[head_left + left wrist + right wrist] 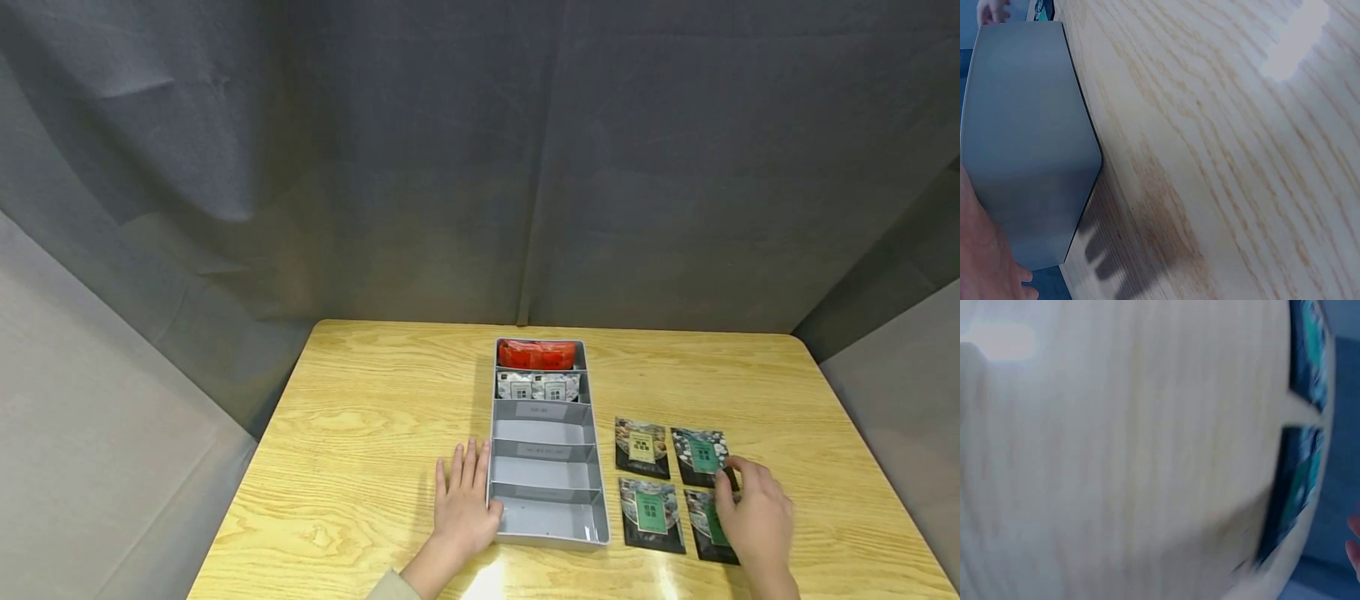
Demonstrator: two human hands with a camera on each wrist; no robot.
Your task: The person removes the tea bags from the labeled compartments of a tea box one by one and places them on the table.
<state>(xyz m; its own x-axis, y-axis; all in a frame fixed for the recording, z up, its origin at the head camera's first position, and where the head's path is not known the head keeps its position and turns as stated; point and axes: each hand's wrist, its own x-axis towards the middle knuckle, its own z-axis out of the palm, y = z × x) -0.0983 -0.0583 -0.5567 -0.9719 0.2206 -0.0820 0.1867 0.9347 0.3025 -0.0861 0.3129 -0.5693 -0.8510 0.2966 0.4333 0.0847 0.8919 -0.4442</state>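
Note:
My left hand (467,512) lies flat with fingers spread at the left side of a grey divided tray (551,542), thumb at its wall. In the left wrist view, that hand (985,244) is right beside the tray's outer wall (1029,112). To the right, my right hand (757,512) hovers over two dark food packets, its fingers loosely bent. Thumb and index finger overlap the corner of the far right packet (699,454), which has a teal label. Part of the near right packet (707,525), green-labelled, is hidden beneath the hand.
Two more dark packets lie nearer the tray: one with a yellow label (642,447), one with a green label (651,514). Red packets (536,355) fill the tray's far compartment; two white packets (555,387) stand in the following one. A dark curtain (420,208) hangs behind the table.

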